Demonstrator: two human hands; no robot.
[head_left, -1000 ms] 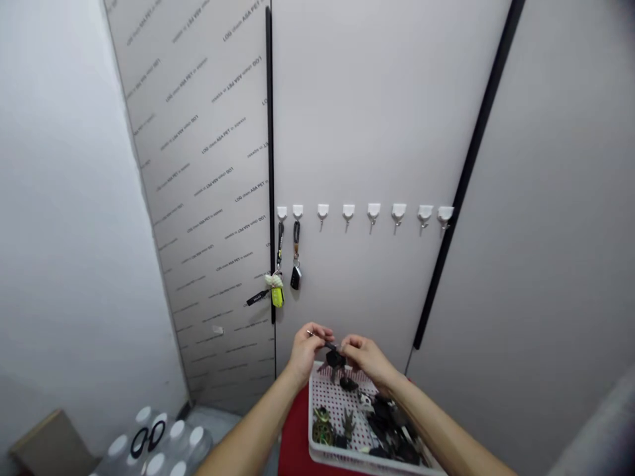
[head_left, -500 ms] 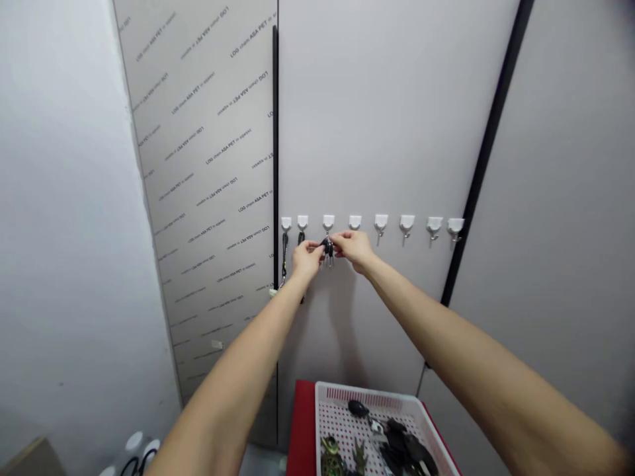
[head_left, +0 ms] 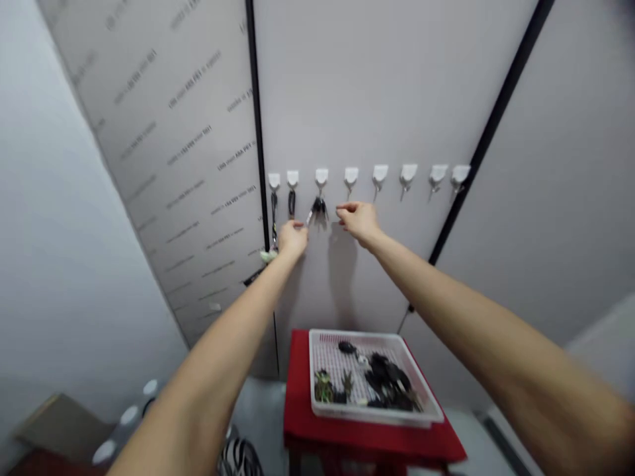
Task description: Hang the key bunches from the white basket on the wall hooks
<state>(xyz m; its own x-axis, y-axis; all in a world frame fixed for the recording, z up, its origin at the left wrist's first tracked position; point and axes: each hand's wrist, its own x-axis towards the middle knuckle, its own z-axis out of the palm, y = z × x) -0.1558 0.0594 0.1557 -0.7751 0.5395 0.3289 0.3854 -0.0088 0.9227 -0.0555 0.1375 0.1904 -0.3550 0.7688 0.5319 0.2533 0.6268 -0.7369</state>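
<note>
A bunch of black-headed keys (head_left: 319, 206) hangs from the third white hook (head_left: 322, 176) from the left. My left hand (head_left: 293, 239) is just below and left of the keys, fingers loosely bent and apart, holding nothing I can see. To the right of the keys is my right hand (head_left: 360, 221), its fingers partly extended with nothing visible in them. A black strap (head_left: 292, 203) dangles from the second hook, its lower end hidden behind my left hand. From the first hook hangs a dark cord (head_left: 274, 215) with a pale item (head_left: 268, 256) beside my left wrist.
More white hooks (head_left: 380, 173) line the panel to the right. Below, a white perforated basket (head_left: 370, 418) with dark and green items rests on a red stool (head_left: 342, 433). White-capped containers (head_left: 129, 415) and a cardboard piece (head_left: 62, 426) are at lower left.
Both hands have let go of the keys and moved apart, left hand leftward, right hand rightward. The keys now hang freely. The view has tilted down, showing more of the basket and stool.
</note>
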